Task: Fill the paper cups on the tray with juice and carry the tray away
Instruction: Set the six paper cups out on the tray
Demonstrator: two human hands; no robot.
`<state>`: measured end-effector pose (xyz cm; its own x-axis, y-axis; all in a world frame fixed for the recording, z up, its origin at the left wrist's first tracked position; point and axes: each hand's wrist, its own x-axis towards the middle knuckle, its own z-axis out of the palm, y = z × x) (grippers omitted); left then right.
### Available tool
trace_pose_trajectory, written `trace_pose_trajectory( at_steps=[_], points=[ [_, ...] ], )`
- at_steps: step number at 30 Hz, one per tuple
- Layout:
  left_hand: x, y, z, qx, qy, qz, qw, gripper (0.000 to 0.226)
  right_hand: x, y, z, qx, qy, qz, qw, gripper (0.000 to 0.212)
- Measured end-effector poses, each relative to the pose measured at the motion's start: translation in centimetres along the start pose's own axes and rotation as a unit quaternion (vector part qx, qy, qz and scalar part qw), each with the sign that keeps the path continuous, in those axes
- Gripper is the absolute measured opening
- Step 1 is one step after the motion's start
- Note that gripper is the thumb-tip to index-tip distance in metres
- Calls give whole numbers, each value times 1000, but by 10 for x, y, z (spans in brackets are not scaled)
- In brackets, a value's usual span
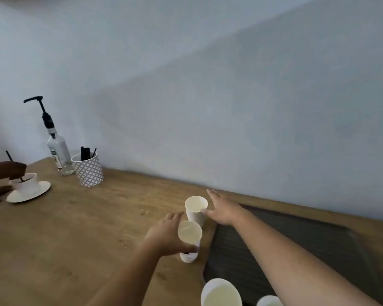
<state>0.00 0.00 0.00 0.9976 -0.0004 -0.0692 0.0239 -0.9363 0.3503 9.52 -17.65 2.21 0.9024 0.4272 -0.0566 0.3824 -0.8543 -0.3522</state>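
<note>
My left hand [166, 234] wraps around a white paper cup [189, 234] standing on the wooden counter, just left of the dark ridged tray [307, 246]. A second paper cup [196, 208] stands behind it, and my right hand [222, 209] touches its right side with the fingers spread, thumb at the rim. Two more paper cups show at the bottom edge: one [221, 293] at the tray's near left corner and another [269, 301] partly cut off by the frame. All cups look empty. My right forearm crosses over the tray.
At the far left another person's hands [7, 171] stir a white cup on a saucer [28, 188]. A clear pump bottle [58, 151] and a patterned holder [89, 170] with black stirrers stand against the wall. The wooden counter [86, 228] runs along the wall.
</note>
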Motion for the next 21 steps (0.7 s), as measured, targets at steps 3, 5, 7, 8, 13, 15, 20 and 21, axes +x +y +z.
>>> trace_pose_trajectory(
  at_steps=[3,5,7,8,13,15,20,21],
  points=[
    [8,-5,13,-29,12,36,999,101,25,-5,14,13,-8,7,1000,84],
    [13,-10,21,-37,32,48,998,91,36,-8,22,19,-22,15,999,87],
    [17,-15,27,-52,52,56,996,84,46,-10,30,19,-37,16,999,91],
    [19,-18,29,-61,62,55,995,81,51,-11,32,14,-42,14,999,93],
    [23,-25,35,-108,76,52,990,78,65,-12,45,3,-27,21,999,95],
    [24,-26,33,-112,80,53,989,79,64,-12,45,12,-14,20,1000,94],
    [39,-11,14,-114,96,51,987,83,48,4,9,51,62,10,997,90],
    [45,-4,8,-113,97,53,987,83,45,11,-2,56,78,14,995,88]
  ],
)
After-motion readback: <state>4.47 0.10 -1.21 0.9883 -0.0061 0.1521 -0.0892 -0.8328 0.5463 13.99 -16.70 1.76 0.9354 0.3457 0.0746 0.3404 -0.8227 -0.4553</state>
